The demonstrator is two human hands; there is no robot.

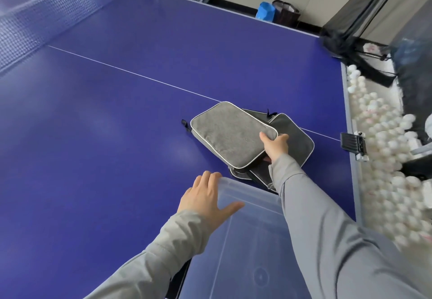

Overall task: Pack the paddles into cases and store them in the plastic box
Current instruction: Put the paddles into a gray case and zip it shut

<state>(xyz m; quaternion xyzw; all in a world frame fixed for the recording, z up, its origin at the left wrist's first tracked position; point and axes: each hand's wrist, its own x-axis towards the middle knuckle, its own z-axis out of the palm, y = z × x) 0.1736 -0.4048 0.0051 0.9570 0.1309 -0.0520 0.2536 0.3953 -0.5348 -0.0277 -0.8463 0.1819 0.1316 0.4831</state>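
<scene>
Gripping a light grey paddle case (231,135) by its near right corner, the right hand (275,145) holds it over darker cases on a blue worktop (117,111).

From the left: a net (42,18) crosses the far left corner. The left hand (207,197), fingers spread wide, rests on the far left rim of a clear plastic box (252,240) at the worktop's near edge. Just beyond the box, the light grey case is rectangular with rounded corners and pale piping, tilted across the dark grey cases (294,140) lying beneath it. Both sleeves are grey. Further right, white balls (383,147) fill a trough beside the worktop.
</scene>
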